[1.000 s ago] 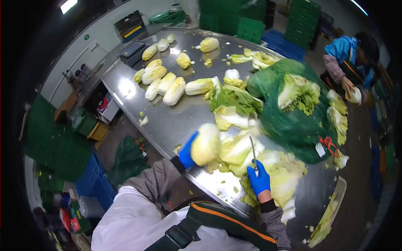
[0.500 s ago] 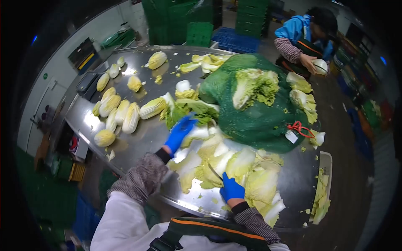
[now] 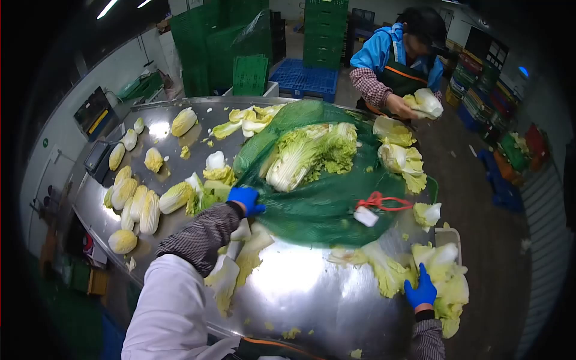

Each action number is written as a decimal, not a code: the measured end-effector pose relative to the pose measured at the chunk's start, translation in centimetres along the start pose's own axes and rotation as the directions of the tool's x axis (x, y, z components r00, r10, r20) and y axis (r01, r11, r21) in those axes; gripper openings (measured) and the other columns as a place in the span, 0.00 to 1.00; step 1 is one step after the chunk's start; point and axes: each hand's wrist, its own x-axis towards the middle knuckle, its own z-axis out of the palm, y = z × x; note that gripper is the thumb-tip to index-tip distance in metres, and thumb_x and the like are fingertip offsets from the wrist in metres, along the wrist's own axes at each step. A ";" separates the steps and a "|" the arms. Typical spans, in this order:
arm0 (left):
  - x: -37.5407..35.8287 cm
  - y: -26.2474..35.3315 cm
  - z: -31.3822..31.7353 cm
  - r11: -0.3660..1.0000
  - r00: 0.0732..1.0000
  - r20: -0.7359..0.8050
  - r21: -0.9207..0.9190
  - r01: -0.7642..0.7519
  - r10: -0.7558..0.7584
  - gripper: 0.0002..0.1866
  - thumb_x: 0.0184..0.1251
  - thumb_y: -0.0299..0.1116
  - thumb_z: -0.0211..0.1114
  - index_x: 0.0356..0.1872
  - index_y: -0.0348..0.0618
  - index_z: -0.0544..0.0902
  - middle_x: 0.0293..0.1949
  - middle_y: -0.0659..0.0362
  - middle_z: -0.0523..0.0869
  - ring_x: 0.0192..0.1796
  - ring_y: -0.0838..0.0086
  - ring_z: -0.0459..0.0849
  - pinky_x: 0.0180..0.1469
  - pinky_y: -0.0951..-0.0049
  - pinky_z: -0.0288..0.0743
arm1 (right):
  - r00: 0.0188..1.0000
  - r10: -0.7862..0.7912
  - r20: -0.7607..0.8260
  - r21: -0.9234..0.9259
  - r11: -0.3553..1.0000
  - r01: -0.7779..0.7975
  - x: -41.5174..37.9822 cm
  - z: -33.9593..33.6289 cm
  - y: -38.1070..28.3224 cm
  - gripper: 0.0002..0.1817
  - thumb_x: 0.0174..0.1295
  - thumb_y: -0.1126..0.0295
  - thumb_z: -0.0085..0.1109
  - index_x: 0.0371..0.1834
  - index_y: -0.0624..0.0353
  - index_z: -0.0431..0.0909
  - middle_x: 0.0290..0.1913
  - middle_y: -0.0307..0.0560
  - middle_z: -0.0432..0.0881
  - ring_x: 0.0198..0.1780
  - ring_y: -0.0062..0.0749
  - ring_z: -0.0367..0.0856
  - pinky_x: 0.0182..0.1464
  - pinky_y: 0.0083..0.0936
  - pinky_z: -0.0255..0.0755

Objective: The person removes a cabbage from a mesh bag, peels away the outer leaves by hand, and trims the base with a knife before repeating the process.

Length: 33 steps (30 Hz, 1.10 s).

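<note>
My left hand [image 3: 246, 201] is closed on the left edge of a large green mesh bag [image 3: 306, 219]. A leafy napa cabbage [image 3: 294, 165] shows in the bag's opening, and a red tie [image 3: 384, 201] with a white tag [image 3: 366, 216] lies on its front. At the right end of the table, my right hand [image 3: 421, 292] has its fingers apart against a pile of loose cabbage leaves [image 3: 447, 282]. No knife shows in it, though its palm side is hidden. More leaves [image 3: 225, 279] lie below my left forearm.
Several trimmed cabbages [image 3: 141, 207] lie on the left of the metal table [image 3: 288, 306]. A pale bin [image 3: 450, 237] stands off the right edge, partly under leaves. Across the table, a person in blue sleeves [image 3: 369, 57] holds a cabbage [image 3: 427, 103]. Green crates [image 3: 324, 36] stand behind.
My right hand has moved right, and the leaves before me have shifted toward the right edge. The knife it held is out of sight. My left hand has moved onto the bag; more cabbage shows.
</note>
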 end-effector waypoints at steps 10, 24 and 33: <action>14.3 0.9 -3.1 0.378 0.950 -0.147 -0.925 -0.033 -0.276 0.35 0.62 0.50 0.65 0.65 0.39 0.69 0.55 0.50 0.79 0.52 0.68 0.79 0.54 0.71 0.73 | 0.967 -0.081 0.242 0.919 0.337 -0.202 22.0 10.2 -26.9 0.14 0.63 0.59 0.60 0.45 0.53 0.77 0.22 0.36 0.73 0.22 0.24 0.71 0.26 0.23 0.67; 13.2 4.3 -0.6 0.436 0.905 -0.243 -0.897 -0.074 -0.348 0.43 0.56 0.59 0.67 0.65 0.36 0.68 0.58 0.45 0.78 0.60 0.57 0.77 0.63 0.67 0.68 | 0.730 -0.189 0.656 0.749 0.043 -0.662 24.4 17.0 -32.9 0.21 0.62 0.39 0.53 0.32 0.43 0.67 0.16 0.31 0.64 0.13 0.21 0.61 0.14 0.21 0.55; -6.3 15.3 -3.3 -0.064 0.953 -0.302 -0.951 -0.303 -0.023 0.31 0.67 0.42 0.61 0.66 0.35 0.64 0.60 0.53 0.75 0.61 0.68 0.73 0.63 0.66 0.66 | 0.850 -0.424 -0.313 0.492 0.693 0.527 10.1 0.3 -25.2 0.48 0.50 0.48 0.70 0.70 0.64 0.60 0.30 0.42 0.76 0.26 0.29 0.77 0.25 0.24 0.72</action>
